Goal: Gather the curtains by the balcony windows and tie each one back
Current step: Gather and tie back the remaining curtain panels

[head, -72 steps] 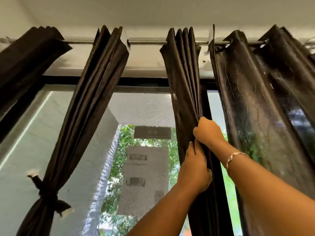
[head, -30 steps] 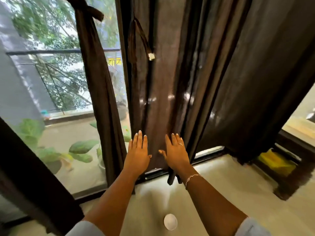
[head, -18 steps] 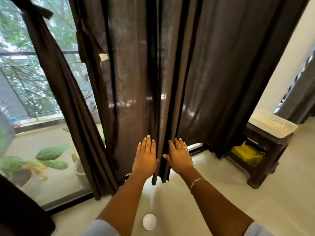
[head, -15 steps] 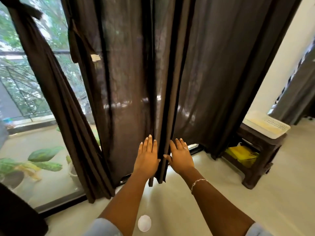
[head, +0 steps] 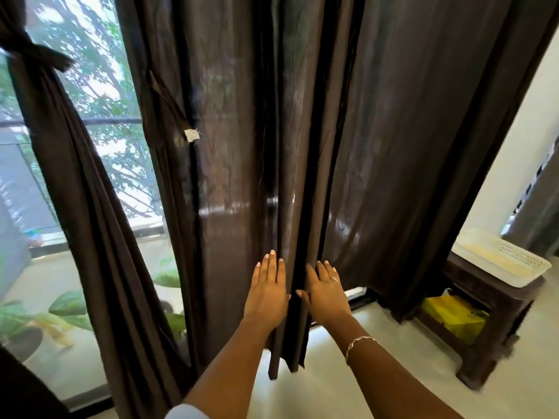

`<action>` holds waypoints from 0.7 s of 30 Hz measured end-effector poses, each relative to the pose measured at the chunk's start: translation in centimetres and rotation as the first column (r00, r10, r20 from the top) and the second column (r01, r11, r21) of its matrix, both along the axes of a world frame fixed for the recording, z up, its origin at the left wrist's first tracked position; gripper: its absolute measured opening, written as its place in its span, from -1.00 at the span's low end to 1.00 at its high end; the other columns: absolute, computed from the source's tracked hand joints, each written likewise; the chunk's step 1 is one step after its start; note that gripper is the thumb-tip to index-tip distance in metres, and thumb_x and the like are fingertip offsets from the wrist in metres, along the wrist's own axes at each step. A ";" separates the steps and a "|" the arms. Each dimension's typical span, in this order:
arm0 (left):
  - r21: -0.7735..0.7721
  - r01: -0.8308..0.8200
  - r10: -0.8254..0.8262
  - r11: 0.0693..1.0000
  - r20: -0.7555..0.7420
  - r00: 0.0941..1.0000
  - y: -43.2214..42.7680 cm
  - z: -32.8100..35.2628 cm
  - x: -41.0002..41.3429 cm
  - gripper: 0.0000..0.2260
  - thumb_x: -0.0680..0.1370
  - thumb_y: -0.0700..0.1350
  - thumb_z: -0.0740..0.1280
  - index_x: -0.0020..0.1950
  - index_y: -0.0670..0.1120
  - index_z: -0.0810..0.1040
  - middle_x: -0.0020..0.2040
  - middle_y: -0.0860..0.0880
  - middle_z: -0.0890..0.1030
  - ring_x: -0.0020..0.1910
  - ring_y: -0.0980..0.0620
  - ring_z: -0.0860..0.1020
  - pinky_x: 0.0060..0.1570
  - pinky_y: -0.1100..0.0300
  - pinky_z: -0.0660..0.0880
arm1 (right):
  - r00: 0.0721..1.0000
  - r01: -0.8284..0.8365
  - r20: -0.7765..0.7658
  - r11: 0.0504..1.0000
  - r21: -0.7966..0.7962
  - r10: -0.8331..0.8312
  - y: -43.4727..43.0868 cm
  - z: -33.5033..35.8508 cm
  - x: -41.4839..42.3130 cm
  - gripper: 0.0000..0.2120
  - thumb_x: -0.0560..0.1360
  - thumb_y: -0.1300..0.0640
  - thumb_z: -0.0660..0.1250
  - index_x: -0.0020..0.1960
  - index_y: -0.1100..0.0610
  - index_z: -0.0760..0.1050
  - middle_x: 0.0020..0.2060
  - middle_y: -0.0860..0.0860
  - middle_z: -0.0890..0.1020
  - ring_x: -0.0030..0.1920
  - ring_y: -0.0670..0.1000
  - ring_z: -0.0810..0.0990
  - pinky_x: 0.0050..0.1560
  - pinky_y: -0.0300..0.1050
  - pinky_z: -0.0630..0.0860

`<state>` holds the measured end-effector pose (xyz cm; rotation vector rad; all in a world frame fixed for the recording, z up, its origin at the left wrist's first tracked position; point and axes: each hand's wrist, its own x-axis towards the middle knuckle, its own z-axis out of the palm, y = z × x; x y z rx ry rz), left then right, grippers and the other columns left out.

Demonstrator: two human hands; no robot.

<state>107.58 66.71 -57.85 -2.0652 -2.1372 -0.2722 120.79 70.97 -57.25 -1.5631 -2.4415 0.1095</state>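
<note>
In the head view, a bundle of dark brown folds of the middle curtain [head: 290, 192] is seen hanging straight down before the balcony window, its hem near the floor [head: 332, 388]. The left hand [head: 267, 293] is laid flat on the fabric at the bundle's left, fingers straight and together. The right hand [head: 325, 293] is laid flat at the bundle's right, fingers straight. The folds are thus pressed between the 2 hands, and nothing is clenched. A bracelet [head: 358, 341] is worn on the right wrist. A loose tie strap [head: 169, 101] with a white tag is seen hanging on this curtain's left part. Further left, 1 tied curtain [head: 90, 222] is cinched by a knot [head: 33, 54]. At the right, a spread curtain [head: 423, 146] hangs beside a dark stool [head: 484, 285], on which a white tray [head: 502, 261] is set. A yellow bag [head: 453, 316] is kept beneath.
</note>
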 end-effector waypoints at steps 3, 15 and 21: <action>0.058 -0.032 0.032 0.998 -0.008 0.999 2.6 1.5 -1.6 -0.36 0.62 0.04 0.07 0.49 -0.21 -0.22 0.51 -0.24 -0.25 0.50 -0.16 -0.24 0.44 0.00 -0.27 | 0.998 -0.026 -0.054 0.998 0.056 0.029 2.9 1.5 -1.9 -0.40 0.58 -0.07 0.12 0.51 0.12 0.02 0.51 0.14 0.08 0.52 0.13 -0.04 0.51 -0.01 -0.10; 0.458 0.029 0.044 0.888 -0.148 0.988 12.2 15.9 -9.7 -0.44 0.62 -0.09 0.01 0.50 -0.19 -0.23 0.51 -0.21 -0.26 0.50 -0.13 -0.28 0.37 0.04 -0.43 | 0.919 -0.083 -0.325 0.914 0.397 0.225 12.4 15.5 -11.7 -0.43 0.57 -0.03 0.15 0.50 0.11 0.06 0.50 0.12 0.12 0.52 0.06 0.02 0.50 -0.12 -0.10; 0.629 0.065 0.101 0.775 -0.225 0.969 15.0 25.7 -12.7 -0.42 0.60 -0.06 0.05 0.51 -0.20 -0.18 0.52 -0.21 -0.21 0.51 -0.13 -0.22 0.43 0.05 -0.33 | 0.837 -0.129 -0.387 0.828 0.546 0.386 16.2 25.7 -14.9 -0.44 0.56 0.04 0.19 0.48 0.16 0.12 0.47 0.14 0.19 0.50 0.10 0.09 0.49 -0.07 -0.02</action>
